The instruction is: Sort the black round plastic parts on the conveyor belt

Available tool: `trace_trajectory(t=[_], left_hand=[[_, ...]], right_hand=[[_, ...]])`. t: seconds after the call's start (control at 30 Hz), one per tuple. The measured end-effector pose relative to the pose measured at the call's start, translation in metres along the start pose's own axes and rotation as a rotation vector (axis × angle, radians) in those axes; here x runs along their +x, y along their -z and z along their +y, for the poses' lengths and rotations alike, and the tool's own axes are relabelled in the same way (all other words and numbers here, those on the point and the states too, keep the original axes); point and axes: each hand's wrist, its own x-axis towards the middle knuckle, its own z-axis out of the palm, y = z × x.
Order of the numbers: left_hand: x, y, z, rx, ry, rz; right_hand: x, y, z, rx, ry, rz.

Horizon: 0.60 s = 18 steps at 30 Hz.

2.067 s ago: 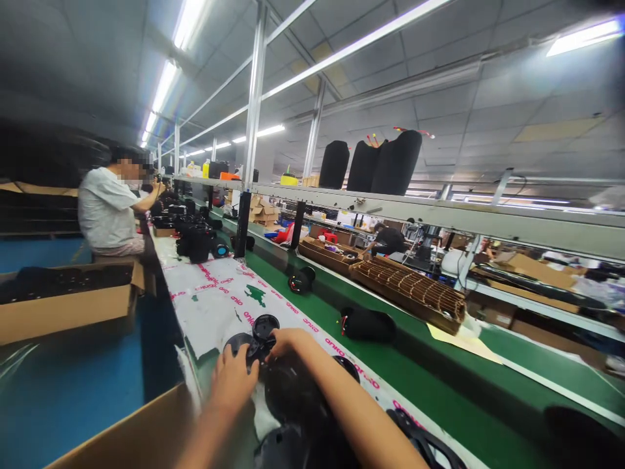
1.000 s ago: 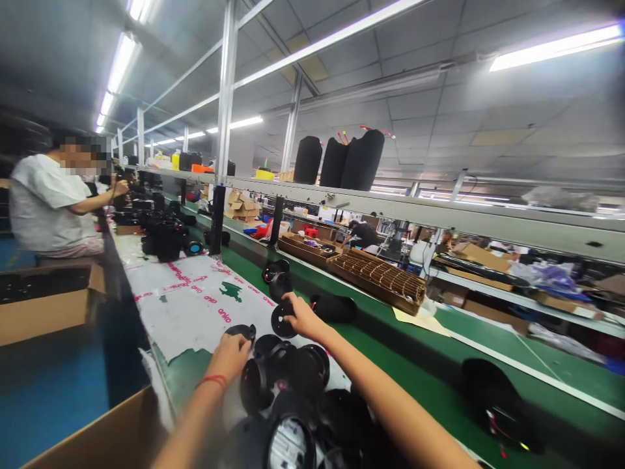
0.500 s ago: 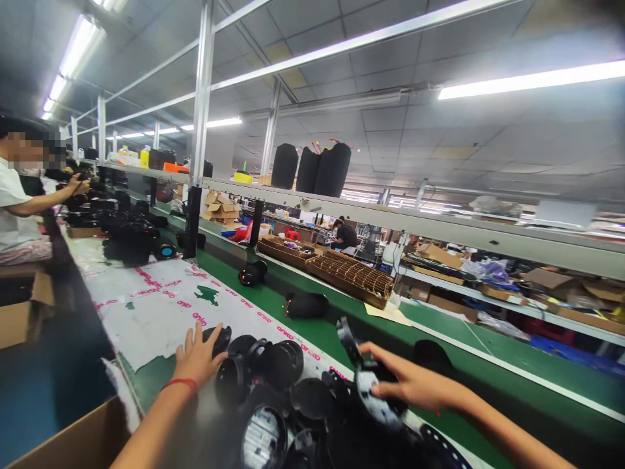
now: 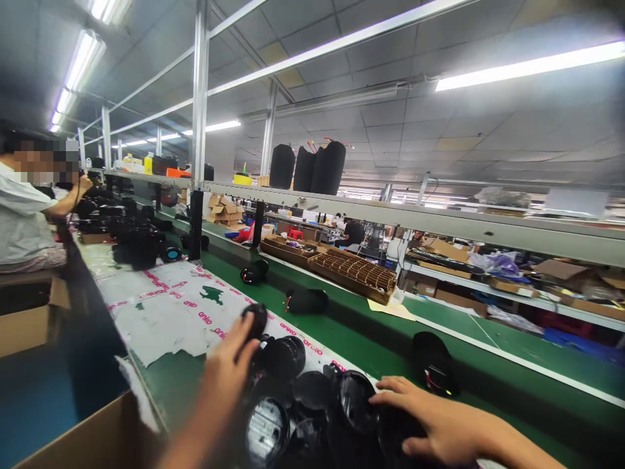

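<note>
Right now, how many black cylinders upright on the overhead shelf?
3. They stand in a tight cluster on the overhead shelf: left cylinder, middle cylinder, right cylinder. More may be hidden behind them.

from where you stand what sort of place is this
Likely a factory assembly line: a long green conveyor belt carries black round plastic parts, with steel shelving overhead and another seated person working.

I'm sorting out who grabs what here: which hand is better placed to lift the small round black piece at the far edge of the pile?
The left hand, probably: its fingers already touch the small round black piece, while the right hand rests on nearer parts.
</note>
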Motion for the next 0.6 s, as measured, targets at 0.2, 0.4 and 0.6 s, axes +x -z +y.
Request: trace_trajectory(t=[0.2,0.4,0.6], left_hand=[[-0.070,-0.021,0.090,0.016,-0.450,-0.219],[-0.088,0.024,0.076,-0.066,-0.324,-0.202],[-0.161,0.111,-0.053,-0.137,0.515,-0.020]], right_hand=[[0.004,0.015,-0.027,0.011,0.218,0.334],[0.023,0.027,-0.154,-0.355,0.744,0.508],[0.075,0.006,-0.318,-0.453,0.806,0.170]])
